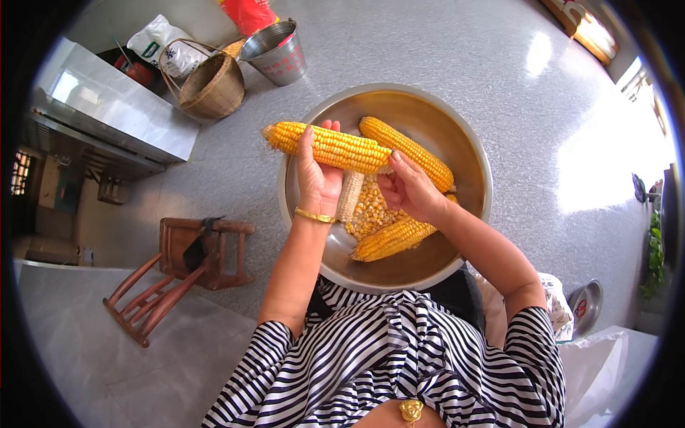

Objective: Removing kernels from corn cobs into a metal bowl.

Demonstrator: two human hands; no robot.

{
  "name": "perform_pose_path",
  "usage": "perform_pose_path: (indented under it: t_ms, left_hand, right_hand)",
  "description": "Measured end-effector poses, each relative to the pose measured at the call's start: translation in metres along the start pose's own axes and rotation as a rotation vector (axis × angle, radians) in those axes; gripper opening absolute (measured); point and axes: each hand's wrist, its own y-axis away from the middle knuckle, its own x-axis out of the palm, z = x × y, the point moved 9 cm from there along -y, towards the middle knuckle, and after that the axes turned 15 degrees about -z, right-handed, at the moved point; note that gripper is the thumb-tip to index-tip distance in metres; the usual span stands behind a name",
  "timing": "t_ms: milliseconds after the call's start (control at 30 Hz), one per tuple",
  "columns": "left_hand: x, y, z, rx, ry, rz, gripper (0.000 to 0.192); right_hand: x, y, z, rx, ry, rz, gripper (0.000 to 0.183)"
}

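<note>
My left hand is closed around a yellow ear of dried corn, thumb on top, over the left side of a wide metal basin. At the ear's right end, the thumb and fingers of my right hand pinch its kernels. Below, in the basin, a bare corncob lies beside a heap of loose kernels. One whole ear rests against the basin's upper right; another ear lies toward me, with part of a further one by my right wrist.
A wooden chair stands on the left. Beyond it are a tiled counter, a woven basket and a metal bucket bearing red writing. White bags and a metal pan are at the lower right.
</note>
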Motion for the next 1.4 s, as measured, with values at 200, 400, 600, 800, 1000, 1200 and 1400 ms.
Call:
perform_pose_path:
  t_ms: [200,400,600,800,1000,1200,1400]
  left_hand:
    - [0.004,0.004,-0.005,0.120,-0.031,0.024,0.041]
    - [0.003,0.004,-0.006,0.159,-0.032,0.013,0.043]
    - [0.001,0.001,-0.003,0.122,-0.017,0.027,0.046]
    - [0.004,0.006,-0.002,0.151,-0.054,0.055,0.045]
    - [0.002,0.004,-0.003,0.161,-0.037,0.030,0.045]
    - [0.002,0.006,-0.005,0.156,-0.014,0.036,0.045]
    - [0.017,0.019,-0.009,0.289,-0.086,0.139,0.043]
  right_hand:
    - [0.006,0.001,-0.001,0.075,-0.347,0.071,0.018]
    - [0.013,0.003,0.007,0.027,-0.373,0.059,0.015]
    - [0.013,0.000,0.006,0.109,-0.441,0.127,0.017]
    - [0.001,-0.005,-0.002,0.078,-0.388,0.073,0.016]
    - [0.006,0.000,0.007,-0.015,-0.358,0.084,0.014]
    - [0.012,0.002,0.011,-0.008,-0.340,0.109,0.015]
    - [0.006,-0.004,0.004,0.118,-0.338,0.057,0.017]
